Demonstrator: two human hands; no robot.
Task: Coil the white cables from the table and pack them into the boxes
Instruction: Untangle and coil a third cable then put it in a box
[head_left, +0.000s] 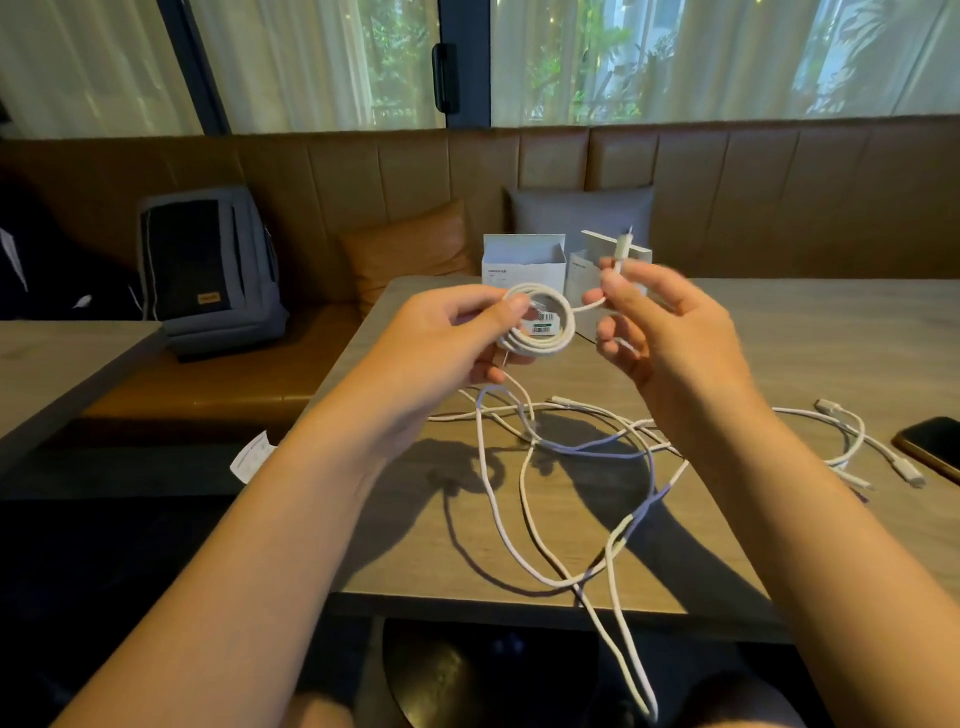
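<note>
Neat white coil (535, 325), seemingly barcode-tagged

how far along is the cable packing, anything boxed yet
Nothing visibly boxed: the two open white boxes at the table's far edge show no cable from here. In hand: the left hand holds a nearly finished coil, and the right hand pinches its free end. Left: the loose white cables tangled on the table.

Both forearms reach toward 12 o'clock, hands raised: the left hand (457, 332) gripping, the right hand (670, 332) pinching with its fingertips.
</note>
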